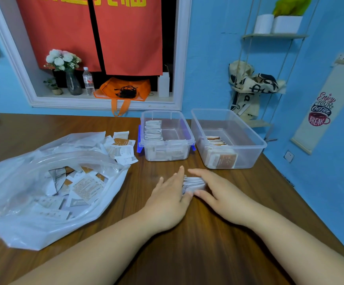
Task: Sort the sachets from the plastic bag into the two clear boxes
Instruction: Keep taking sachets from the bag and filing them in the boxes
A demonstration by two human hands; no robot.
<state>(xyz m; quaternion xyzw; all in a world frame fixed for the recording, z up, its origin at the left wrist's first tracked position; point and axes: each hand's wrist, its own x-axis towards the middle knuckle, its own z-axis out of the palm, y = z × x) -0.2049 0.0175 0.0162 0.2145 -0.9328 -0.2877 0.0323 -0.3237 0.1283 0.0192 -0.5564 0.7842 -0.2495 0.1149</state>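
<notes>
A small stack of white sachets [193, 183] stands on the wooden table [187, 254] between my hands. My left hand [168, 199] presses its straight fingers against the stack's left side. From the right, my right hand [218, 192] holds the stack between fingers and thumb. The plastic bag [33, 202] lies open at left with several white and brown sachets inside. Loose sachets [121, 148] lie by its mouth. The left clear box [167, 138] holds white sachets. The right clear box [228, 138] holds brown ones.
Both boxes stand against the blue wall at the back of the table. The table's right edge runs close to the right box. A window ledge behind holds a vase of flowers [64, 66], a water bottle [88, 81] and an orange bag [123, 90].
</notes>
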